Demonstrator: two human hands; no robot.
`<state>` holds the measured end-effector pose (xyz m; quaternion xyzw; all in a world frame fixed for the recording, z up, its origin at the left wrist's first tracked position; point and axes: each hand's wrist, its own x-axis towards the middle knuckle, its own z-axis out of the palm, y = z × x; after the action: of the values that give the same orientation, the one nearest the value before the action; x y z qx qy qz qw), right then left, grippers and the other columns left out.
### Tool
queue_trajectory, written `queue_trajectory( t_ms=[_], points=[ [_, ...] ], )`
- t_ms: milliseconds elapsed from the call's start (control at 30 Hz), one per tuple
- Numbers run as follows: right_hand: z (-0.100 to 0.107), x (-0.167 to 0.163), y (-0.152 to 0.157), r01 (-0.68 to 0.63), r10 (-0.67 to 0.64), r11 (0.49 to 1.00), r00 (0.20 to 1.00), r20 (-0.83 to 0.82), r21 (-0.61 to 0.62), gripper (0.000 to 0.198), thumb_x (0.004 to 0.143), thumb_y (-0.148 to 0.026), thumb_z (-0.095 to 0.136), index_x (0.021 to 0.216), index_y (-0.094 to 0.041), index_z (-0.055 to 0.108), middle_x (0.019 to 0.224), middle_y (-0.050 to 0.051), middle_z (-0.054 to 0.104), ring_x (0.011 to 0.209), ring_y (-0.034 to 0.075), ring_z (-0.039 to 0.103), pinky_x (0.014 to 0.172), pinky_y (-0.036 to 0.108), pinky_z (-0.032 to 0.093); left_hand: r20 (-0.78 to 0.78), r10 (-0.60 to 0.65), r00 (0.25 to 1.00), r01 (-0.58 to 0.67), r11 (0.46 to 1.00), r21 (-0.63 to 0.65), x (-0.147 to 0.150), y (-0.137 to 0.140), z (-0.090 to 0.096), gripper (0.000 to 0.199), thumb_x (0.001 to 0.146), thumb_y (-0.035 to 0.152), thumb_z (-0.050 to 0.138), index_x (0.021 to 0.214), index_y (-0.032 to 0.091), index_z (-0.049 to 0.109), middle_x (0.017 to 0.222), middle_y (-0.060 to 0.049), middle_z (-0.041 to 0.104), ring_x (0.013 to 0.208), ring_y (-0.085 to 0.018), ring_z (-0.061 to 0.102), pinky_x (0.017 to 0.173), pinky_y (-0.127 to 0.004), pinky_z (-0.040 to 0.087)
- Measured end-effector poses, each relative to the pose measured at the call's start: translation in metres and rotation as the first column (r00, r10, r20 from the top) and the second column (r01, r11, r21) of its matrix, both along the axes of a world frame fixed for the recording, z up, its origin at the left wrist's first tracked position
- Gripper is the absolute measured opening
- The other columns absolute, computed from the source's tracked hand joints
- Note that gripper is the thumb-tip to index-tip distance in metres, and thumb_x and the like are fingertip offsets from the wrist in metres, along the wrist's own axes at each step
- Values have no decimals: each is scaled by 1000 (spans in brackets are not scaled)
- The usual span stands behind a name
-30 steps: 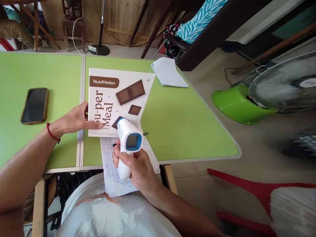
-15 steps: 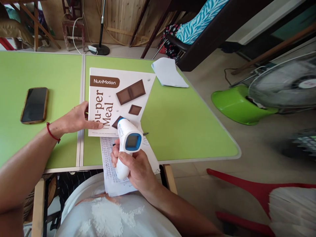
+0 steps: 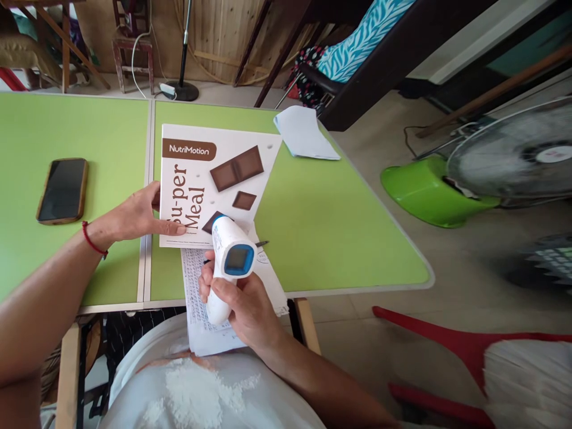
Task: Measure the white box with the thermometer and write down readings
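My left hand (image 3: pixel 142 213) grips the left edge of a white box (image 3: pixel 192 143) printed "NutriMotion Su-per Meal" with chocolate pieces; the thumb lies on its front and the other fingers go behind. The box is held up at the table's near side. In my right hand (image 3: pixel 250 307) is a white infrared thermometer (image 3: pixel 221 262) with a blue-rimmed screen facing me. Its head overlaps the box's lower right corner; I cannot tell whether they touch. Below both lie handwritten papers (image 3: pixel 201 310) hanging over the table edge, and a pen tip (image 3: pixel 263 243) sticks out behind the thermometer.
A phone (image 3: pixel 62 190) lies left on the green table (image 3: pixel 339 232). Folded white paper (image 3: pixel 304 131) is at the far right edge. On the floor to the right are a green stool (image 3: pixel 415 193), a fan (image 3: pixel 527 152) and a red chair (image 3: pixel 438 336).
The thermometer and my right hand have shifted very slightly left. My left hand and the box stay almost where they were.
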<state>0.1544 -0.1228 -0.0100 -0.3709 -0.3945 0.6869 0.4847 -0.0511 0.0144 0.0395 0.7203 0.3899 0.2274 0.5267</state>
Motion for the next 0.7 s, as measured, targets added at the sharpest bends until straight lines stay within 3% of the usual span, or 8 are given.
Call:
queue_trajectory(
  t_ms=[133, 300, 433, 600, 700],
  points=[
    [3, 0, -1, 7, -7, 1000, 1000, 6, -9, 26, 81, -47, 72, 85, -24, 60, 70, -3, 57, 64, 13, 48, 62, 31, 40, 47, -13, 999, 13, 1000, 6, 2, -3, 4, 62, 71, 48, 83, 117, 14, 57, 117, -13, 68, 102, -29, 65, 85, -41, 56],
    [4, 1, -1, -3, 4, 1000, 1000, 16, -23, 25, 81, -47, 71, 85, -24, 62, 71, -2, 57, 65, 14, 49, 64, 32, 43, 47, 7, 999, -8, 1000, 10, 2, -3, 3, 61, 69, 47, 85, 113, 13, 58, 113, -13, 70, 98, -28, 67, 81, -39, 57],
    [12, 11, 0, -6, 6, 1000, 993, 115, 1, 29, 81, -52, 70, 84, -24, 63, 71, 0, 59, 65, 15, 51, 62, 33, 45, 72, 63, 995, -65, 998, 16, 4, -6, 5, 59, 71, 47, 83, 112, 13, 60, 112, -12, 70, 97, -29, 67, 78, -38, 56],
    [38, 42, 18, -49, -33, 981, 913, 407, 188, 28, 77, -51, 75, 86, -25, 68, 71, 0, 61, 58, 13, 50, 53, 29, 45, 160, 120, 980, -128, 991, 38, 5, -12, 17, 57, 76, 44, 81, 119, 15, 59, 118, -11, 69, 105, -31, 66, 88, -41, 55],
    [44, 70, 46, 14, -289, 905, 754, 590, 426, 43, 72, -53, 79, 104, -26, 70, 89, 4, 70, 77, 21, 63, 68, 37, 55, 200, 168, 965, -198, 970, 140, 0, -7, 15, 58, 78, 46, 79, 122, 16, 56, 125, -12, 65, 113, -32, 63, 94, -44, 53]
  ],
)
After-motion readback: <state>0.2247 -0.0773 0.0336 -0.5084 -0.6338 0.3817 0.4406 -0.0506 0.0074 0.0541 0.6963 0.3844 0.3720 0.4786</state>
